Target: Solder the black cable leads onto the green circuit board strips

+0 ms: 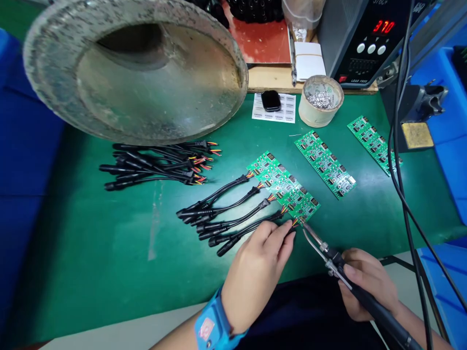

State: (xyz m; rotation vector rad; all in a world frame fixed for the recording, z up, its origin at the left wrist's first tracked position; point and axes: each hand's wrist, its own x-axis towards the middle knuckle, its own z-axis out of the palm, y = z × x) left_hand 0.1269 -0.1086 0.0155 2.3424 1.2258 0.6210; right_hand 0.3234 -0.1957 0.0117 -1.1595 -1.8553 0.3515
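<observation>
My left hand (260, 260), with a blue wrist strap, pinches the coloured wire ends of a black cable (248, 231) against the near corner of a green circuit board panel (284, 187). My right hand (368, 282) grips a black soldering iron (341, 267); its tip touches the board's near edge beside my left fingertips. Several black cables lie attached along the panel's left edge.
A loose bundle of black cables (156, 163) lies at left under a large grey fume hood (134, 68). Two more green panels (326, 163) (374, 143), a tape roll holding solder scraps (321, 99), a soldering station reading 370 (365, 41), a smartwatch (270, 100) and blue bins (447, 126) surround them.
</observation>
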